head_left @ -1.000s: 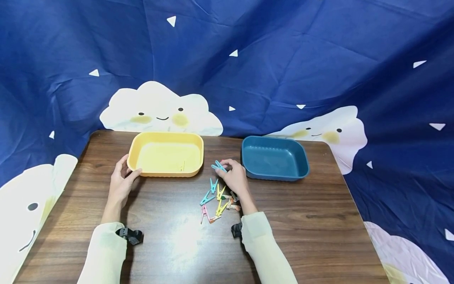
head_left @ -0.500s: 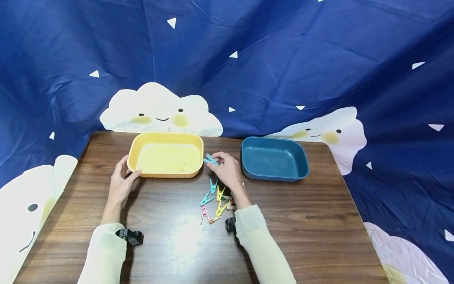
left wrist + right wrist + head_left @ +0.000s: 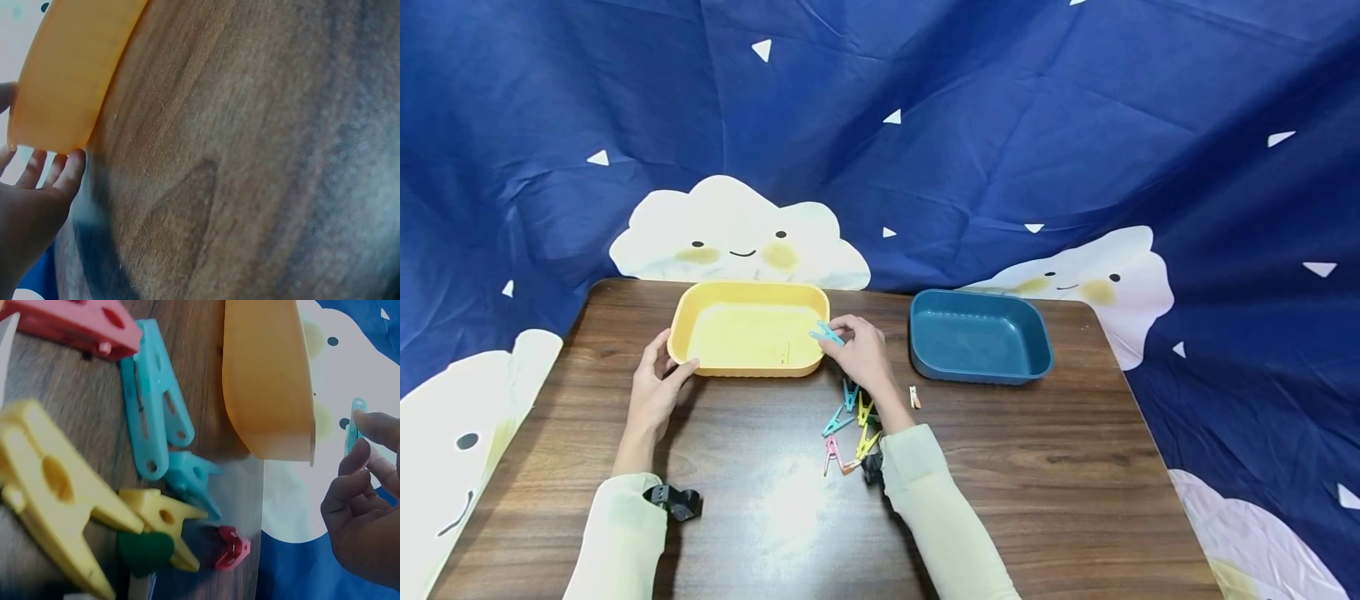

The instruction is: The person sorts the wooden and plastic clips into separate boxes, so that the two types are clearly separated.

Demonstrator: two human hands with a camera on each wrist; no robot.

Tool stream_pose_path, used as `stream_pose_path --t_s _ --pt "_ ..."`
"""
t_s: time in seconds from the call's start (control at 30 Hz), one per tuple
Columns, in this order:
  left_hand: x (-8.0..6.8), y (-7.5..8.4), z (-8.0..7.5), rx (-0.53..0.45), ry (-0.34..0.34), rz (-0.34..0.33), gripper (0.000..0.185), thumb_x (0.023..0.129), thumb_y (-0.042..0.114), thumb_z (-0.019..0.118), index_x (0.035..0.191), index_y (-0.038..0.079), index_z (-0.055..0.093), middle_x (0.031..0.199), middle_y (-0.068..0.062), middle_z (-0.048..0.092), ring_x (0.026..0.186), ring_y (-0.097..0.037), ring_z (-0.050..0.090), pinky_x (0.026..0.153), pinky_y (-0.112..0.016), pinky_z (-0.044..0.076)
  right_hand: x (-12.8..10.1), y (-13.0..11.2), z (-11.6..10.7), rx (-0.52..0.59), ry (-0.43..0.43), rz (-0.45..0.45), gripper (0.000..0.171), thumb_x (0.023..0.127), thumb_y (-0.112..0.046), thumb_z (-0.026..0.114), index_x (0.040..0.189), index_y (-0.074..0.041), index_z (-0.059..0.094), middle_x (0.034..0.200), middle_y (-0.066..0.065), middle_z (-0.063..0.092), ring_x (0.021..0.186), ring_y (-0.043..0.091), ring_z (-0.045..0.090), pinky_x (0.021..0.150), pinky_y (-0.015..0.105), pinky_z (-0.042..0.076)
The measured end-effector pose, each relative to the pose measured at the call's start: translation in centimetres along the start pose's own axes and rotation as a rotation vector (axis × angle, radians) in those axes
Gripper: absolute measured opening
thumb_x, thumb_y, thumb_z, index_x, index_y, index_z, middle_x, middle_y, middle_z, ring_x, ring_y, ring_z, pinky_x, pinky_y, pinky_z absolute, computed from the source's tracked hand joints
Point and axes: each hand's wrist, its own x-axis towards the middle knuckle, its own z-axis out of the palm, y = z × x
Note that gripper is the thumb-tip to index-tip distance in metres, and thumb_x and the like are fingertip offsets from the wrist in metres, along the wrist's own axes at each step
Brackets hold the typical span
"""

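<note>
My right hand (image 3: 867, 358) pinches a light blue clothespin (image 3: 827, 333) between thumb and fingertips. In the head view the clothespin overlaps the right end of a shallow yellow bin (image 3: 752, 372). My left hand (image 3: 653, 396) grips that bin's near left corner, thumb at the front and fingers along the side. Between the hands lies a loose pile: blue clothespins (image 3: 837, 421), yellow clothespins (image 3: 867, 440) and a pink clothespin (image 3: 832, 452). My right wrist hides part of the pile. The right wrist view also has a red clothespin (image 3: 232, 549) on the table.
A dark blue bin (image 3: 973, 375) stands at the back right of the wooden table (image 3: 1037, 483). A small wooden-looking clip (image 3: 914, 397) lies just in front of it. Behind the table hangs a blue cloth (image 3: 962, 125) with white clouds.
My right hand has moved left with the light blue clothespin, from beside the dark blue bin to the yellow bin's right rim. The left hand has stayed in place.
</note>
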Motion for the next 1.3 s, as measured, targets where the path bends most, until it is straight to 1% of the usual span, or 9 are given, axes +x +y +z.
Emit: stream_pose_path --t_s 0.13,0.27,0.43,0.57,0.73,0.97,1.17,1.3 --pt "0.0 -0.1 0.0 -0.006 -0.004 -0.005 0.077 0.095 0.006 0.069 0.160 0.011 0.028 0.149 -0.013 0.041 0.122 -0.015 0.047 0.085 -0.008 0.046 0.2 -0.4 0.4 0.014 -0.010 -0.010 0.025 0.090 -0.021 0.079 0.111 -0.010 0.074 0.098 0.003 0.069 0.083 0.020 0.064 0.068 0.029 0.052" --pt "0.1 -0.1 -0.2 0.005 -0.018 -0.009 0.078 0.096 0.009 0.069 0.161 0.013 0.026 0.153 -0.016 0.038 0.128 -0.021 0.044 0.085 -0.008 0.045 0.6 -0.7 1.0 0.010 -0.013 -0.025 0.025 0.089 -0.020 0.080 0.111 -0.009 0.074 0.097 0.002 0.070 0.087 0.020 0.065 0.072 0.029 0.052" --pt "0.2 -0.1 -0.3 0.005 -0.022 -0.008 0.078 0.096 0.009 0.069 0.162 0.013 0.025 0.154 -0.018 0.037 0.132 -0.026 0.043 0.084 -0.007 0.045 1.0 -1.1 1.8 -0.023 -0.023 -0.021 0.025 0.088 -0.022 0.080 0.111 -0.011 0.074 0.096 -0.002 0.069 0.082 0.016 0.058 0.069 0.026 0.046" --pt "0.2 -0.1 -0.3 0.001 -0.018 -0.003 0.078 0.096 0.008 0.069 0.161 0.012 0.026 0.153 -0.018 0.038 0.130 -0.025 0.044 0.084 -0.007 0.045 1.4 -1.6 2.5 -0.054 -0.027 -0.027 0.024 0.087 -0.023 0.080 0.108 -0.012 0.074 0.098 -0.003 0.068 0.076 0.012 0.052 0.067 0.024 0.043" --pt "0.0 0.1 -0.2 -0.002 -0.022 0.004 0.078 0.097 0.008 0.069 0.161 0.011 0.026 0.153 -0.018 0.038 0.129 -0.023 0.045 0.084 -0.007 0.045 1.8 -2.2 3.3 -0.030 -0.032 -0.041 0.024 0.086 -0.022 0.082 0.106 -0.010 0.075 0.098 0.000 0.070 0.071 0.010 0.052 0.063 0.022 0.044" --pt "0.0 0.1 -0.2 -0.002 -0.029 0.003 0.079 0.096 0.007 0.069 0.161 0.012 0.024 0.156 -0.019 0.035 0.131 -0.024 0.043 0.085 -0.007 0.045 2.4 -2.6 4.2 0.006 -0.062 -0.053 0.023 0.086 -0.020 0.082 0.106 -0.010 0.075 0.096 -0.001 0.069 0.066 0.008 0.051 0.056 0.020 0.044" --pt "0.1 0.0 -0.2 -0.004 -0.030 0.004 0.079 0.096 0.008 0.069 0.162 0.012 0.024 0.156 -0.019 0.035 0.130 -0.025 0.044 0.083 -0.007 0.046 2.8 -2.7 5.3 -0.018 -0.082 -0.067 0.022 0.086 -0.019 0.083 0.105 -0.009 0.075 0.095 -0.002 0.070 0.076 0.009 0.056 0.063 0.020 0.045" --pt "0.0 0.0 -0.2 -0.009 -0.026 0.008 0.079 0.096 0.008 0.069 0.161 0.012 0.025 0.157 -0.020 0.035 0.129 -0.023 0.044 0.083 -0.007 0.046 3.1 -2.7 6.1 -0.028 -0.115 -0.064 0.022 0.087 -0.020 0.081 0.106 -0.010 0.075 0.095 -0.002 0.070 0.082 0.011 0.058 0.067 0.021 0.047"
